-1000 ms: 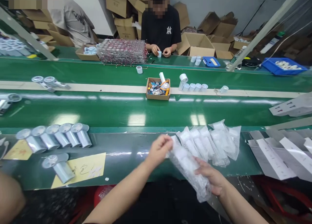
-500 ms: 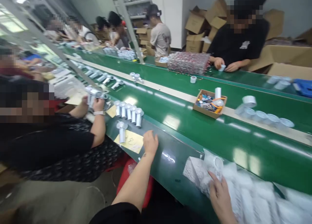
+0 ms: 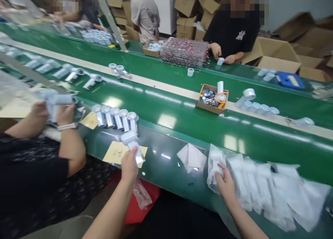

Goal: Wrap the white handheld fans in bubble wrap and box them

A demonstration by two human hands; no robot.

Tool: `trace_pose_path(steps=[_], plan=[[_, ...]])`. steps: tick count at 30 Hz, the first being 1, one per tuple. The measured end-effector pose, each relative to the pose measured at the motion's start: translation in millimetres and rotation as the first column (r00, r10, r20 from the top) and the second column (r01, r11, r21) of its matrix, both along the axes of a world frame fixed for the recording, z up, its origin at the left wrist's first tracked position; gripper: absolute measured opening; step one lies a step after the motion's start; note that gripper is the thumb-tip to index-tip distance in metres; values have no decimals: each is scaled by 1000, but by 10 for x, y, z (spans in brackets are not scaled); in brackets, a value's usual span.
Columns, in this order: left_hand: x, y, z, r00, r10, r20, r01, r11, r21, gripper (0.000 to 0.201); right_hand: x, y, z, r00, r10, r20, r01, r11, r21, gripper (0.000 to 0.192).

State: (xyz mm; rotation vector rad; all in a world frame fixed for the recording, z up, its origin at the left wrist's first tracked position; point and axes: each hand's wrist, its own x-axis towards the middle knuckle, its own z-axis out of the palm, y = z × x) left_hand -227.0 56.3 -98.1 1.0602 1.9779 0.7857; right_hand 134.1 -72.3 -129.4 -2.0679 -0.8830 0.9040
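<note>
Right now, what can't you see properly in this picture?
Head view only:
- The silver gadget in the left hand: motion blur hides its details.
- The yellow paper: its writing is too small and partly covered by that hand.
- The plastic bag under the right hand: crinkled film hides its contents.
- The small cardboard box on the belt: its bits are too small to name.
- The bag pile: blurred, cut off at the right edge.
</note>
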Motion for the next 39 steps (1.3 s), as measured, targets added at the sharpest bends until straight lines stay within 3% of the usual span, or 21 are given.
trace_pose_path(steps=[3, 5, 6, 7, 8, 10, 11, 12, 13, 15, 17, 20, 23, 25, 29, 31, 33, 36, 39], plan=[[823, -369, 3, 957, -122, 263, 136, 990, -34, 55, 27, -64, 131, 977, 7, 214, -16, 999, 41, 36], [1311, -594, 55, 798, -298, 524, 356, 934, -11, 53, -35, -80, 269, 976, -19, 216, 1, 997, 82, 40], [1499, -675, 92, 715, -405, 570, 467, 884, 42, 51, -85, -77, 347, 991, -45, 129, 32, 995, 100, 43], [1642, -723, 130, 613, -540, 577, 591, 798, 119, 48, -138, -70, 422, 998, -67, -20, 69, 992, 104, 46], [1740, -734, 165, 497, -684, 534, 708, 675, 206, 45, -185, -62, 492, 974, -78, -214, 98, 991, 86, 48], [1818, -648, 199, 301, -897, 323, 855, 404, 325, 37, -232, -58, 597, 821, -125, -557, 163, 987, 18, 50], [1819, -560, 190, 255, -950, 181, 893, 304, 332, 33, -224, -66, 634, 738, -168, -654, 206, 978, -20, 51], [1807, -456, 161, 236, -971, 39, 926, 237, 294, 27, -196, -84, 662, 673, -219, -706, 257, 965, -55, 51], [1793, -346, 115, 237, -968, -86, 951, 213, 226, 22, -152, -112, 687, 626, -274, -730, 312, 946, -89, 51], [1772, -155, -3, 210, -951, -229, 978, 200, 62, 11, -34, -187, 737, 545, -357, -759, 381, 912, -155, 48], [1763, -46, -97, 167, -959, -228, 982, 182, -45, 9, 80, -278, 799, 476, -379, -794, 367, 906, -212, 44], [1732, -13, -88, 255, -944, -208, 958, 276, -76, 18, 183, -408, 895, 408, -356, -840, 279, 925, -257, 42], [1670, 53, 63, 355, -920, -169, 927, 370, -64, 32, 213, -492, 942, 328, -323, -888, 205, 942, -267, 42], [1642, 191, 157, 391, -913, -114, 916, 398, -51, 35, 224, -502, 933, 285, -294, -912, 190, 950, -246, 42], [1677, 445, 191, 471, -872, -134, 874, 482, -65, 19, 265, -433, 844, 311, -269, -912, 195, 957, -216, 35], [1736, 334, 134, 523, -826, -209, 837, 544, -57, 15, 296, -401, 785, 329, -295, -897, 225, 947, -229, 31], [1804, 14, 36, 533, -809, -247, 828, 559, -42, 13, 337, -404, 733, 314, -345, -885, 270, 926, -265, 28], [1888, -584, -153, 455, -878, -151, 880, 469, -74, 19, 418, -469, 696, 270, -410, -871, 312, 893, -324, 27], [1928, -878, -285, 436, -899, -54, 893, 439, -99, 6, 484, -530, 736, 273, -365, -890, 239, 922, -305, 28]])
